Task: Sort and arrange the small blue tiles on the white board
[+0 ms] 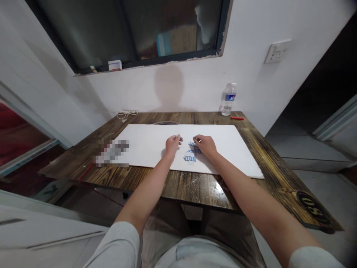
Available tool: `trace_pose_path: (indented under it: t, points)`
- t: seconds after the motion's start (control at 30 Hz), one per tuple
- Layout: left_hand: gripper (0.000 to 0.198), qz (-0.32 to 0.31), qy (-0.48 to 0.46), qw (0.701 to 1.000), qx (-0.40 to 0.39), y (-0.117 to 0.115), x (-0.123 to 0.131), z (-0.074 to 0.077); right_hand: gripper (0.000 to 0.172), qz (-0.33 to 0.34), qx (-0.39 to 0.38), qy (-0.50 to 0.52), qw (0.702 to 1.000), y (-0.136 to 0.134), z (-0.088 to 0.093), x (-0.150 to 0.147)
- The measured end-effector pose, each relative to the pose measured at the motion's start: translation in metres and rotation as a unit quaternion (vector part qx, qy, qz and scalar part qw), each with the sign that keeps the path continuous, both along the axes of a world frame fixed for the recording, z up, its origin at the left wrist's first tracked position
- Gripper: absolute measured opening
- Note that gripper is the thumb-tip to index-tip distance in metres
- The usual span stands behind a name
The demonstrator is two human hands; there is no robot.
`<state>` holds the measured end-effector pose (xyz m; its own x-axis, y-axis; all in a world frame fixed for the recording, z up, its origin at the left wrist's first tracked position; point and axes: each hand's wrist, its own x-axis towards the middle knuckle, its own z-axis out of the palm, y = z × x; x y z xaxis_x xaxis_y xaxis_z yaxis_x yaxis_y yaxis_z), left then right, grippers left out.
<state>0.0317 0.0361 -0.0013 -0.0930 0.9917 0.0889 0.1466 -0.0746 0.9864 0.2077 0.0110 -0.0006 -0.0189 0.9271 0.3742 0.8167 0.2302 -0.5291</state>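
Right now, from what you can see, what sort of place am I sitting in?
Probably a plain indoor workroom, though that's a guess: a worn wooden table topped with a white board, a white wall with a wall socket, and a grey floor.

This is an indoor workroom of plain, utilitarian fit-out, not identifiable as any more specific type of room. The white painted wall carries a surface-mounted socket panel and a dark-framed interior window with chipped edges. The work surface is a plank table with a scorched-grain finish, and a round black numbered disc is fixed at one corner. A white board covers its centre. A plastic water bottle and a coiled white cable stand on it. A grey floor extends beyond.
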Motion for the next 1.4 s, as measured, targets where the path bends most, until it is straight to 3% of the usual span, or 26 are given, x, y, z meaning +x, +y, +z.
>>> trace_pose_path:
  t: [0.1, 0.2, 0.37, 0.6, 1.0, 1.1, 1.23, 1.4]
  points:
    - [0.030, 0.002, 0.000, 1.000, -0.002, 0.001, 0.000, -0.001, 0.026, 0.006, 0.009, 0.052, 0.999, 0.003, -0.004, 0.002]
    - [0.030, 0.000, -0.003, 1.000, -0.002, 0.001, 0.001, -0.001, 0.031, -0.020, -0.010, -0.001, 1.000, 0.005, -0.008, 0.002]
    - [0.029, -0.001, 0.003, 1.000, -0.009, -0.001, 0.001, 0.001, 0.054, -0.096, -0.072, -0.082, 0.989, 0.001, -0.011, 0.000]
    - [0.029, 0.000, -0.003, 1.000, 0.000, -0.002, 0.001, 0.001, 0.028, -0.037, -0.075, -0.134, 0.987, 0.000, -0.005, 0.002]
    - [0.029, -0.002, 0.004, 1.000, -0.002, -0.001, 0.000, 0.001, 0.031, -0.035, -0.043, -0.198, 0.979, -0.007, 0.005, -0.004]
    - [0.029, 0.000, 0.000, 1.000, -0.001, -0.002, 0.000, 0.002, 0.027, -0.049, -0.042, -0.144, 0.987, -0.005, 0.005, -0.003]
    - [0.029, -0.001, -0.004, 1.000, -0.001, -0.002, 0.000, 0.002, 0.025, -0.049, -0.019, 0.019, 0.998, 0.001, 0.000, 0.000]
    - [0.030, -0.002, -0.005, 1.000, -0.003, -0.001, 0.000, 0.001, 0.026, 0.000, -0.059, 0.220, 0.974, 0.012, -0.012, 0.006]
